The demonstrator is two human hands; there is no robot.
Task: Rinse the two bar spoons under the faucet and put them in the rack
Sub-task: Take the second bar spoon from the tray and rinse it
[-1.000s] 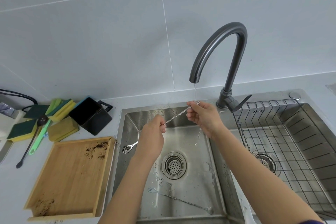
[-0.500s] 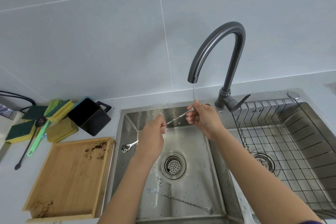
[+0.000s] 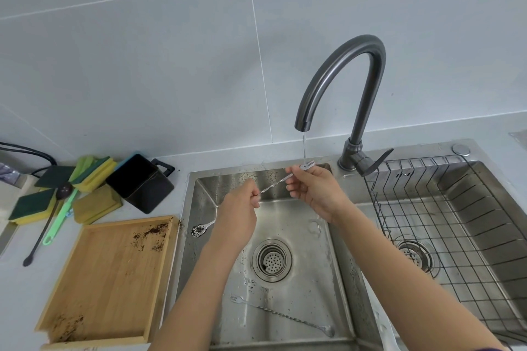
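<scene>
Fork end now under stream (thin) — two-handed.

head view: one wide-angle camera, worn on the head | looks forward and down, from above the front edge of the sink | near: both forearms enter from the bottom edge, faucet about centre | tiled wall fills the top half, its lines bent by the lens | no second view
</scene>
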